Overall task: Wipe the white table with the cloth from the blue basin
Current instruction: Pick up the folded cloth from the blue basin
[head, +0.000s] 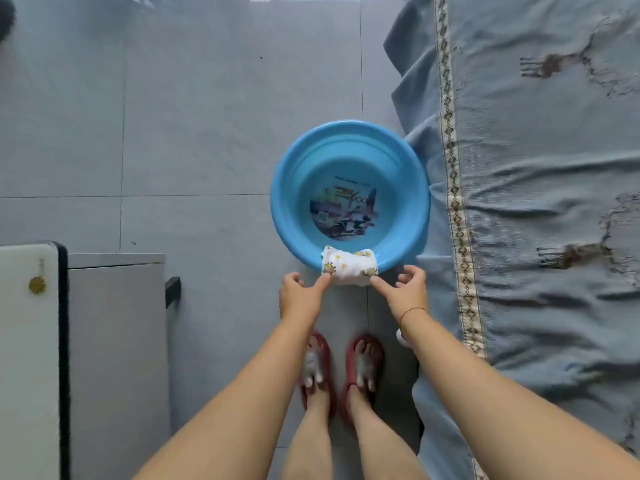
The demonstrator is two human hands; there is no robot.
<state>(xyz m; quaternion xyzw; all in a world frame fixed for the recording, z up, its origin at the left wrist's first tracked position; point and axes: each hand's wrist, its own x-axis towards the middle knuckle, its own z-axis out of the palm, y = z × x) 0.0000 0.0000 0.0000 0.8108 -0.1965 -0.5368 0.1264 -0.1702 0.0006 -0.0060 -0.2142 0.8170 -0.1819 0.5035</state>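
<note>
Left hand (pixel 300 293): reaching forward, index fingertip touching the near left corner of the cloth (pixel 349 267), remaining fingers loosely curled; a full grip on the fabric cannot be confirmed. Right hand (pixel 406 288): reaching forward, index fingertip at the cloth's near right corner, other fingers spread and curled above it; thin red cord at the wrist; grip likewise cannot be confirmed.

Cloth: white, small yellow-brown printed figures, bunched into a short roll, draped over the near rim of the blue basin (pixel 349 194).

Blue basin: round plastic, printed picture on its bottom, standing on the grey tiled floor (pixel 173 133), its right side touching the blue-grey bedcover (pixel 540 202).

Bedcover: patterned trim band, brown embroidered motifs, hanging along the right.

White table (pixel 26 341): at left edge, dark-rimmed, well apart from the basin.

Feet: in red slippers (pixel 341 372), just behind the hands.
</note>
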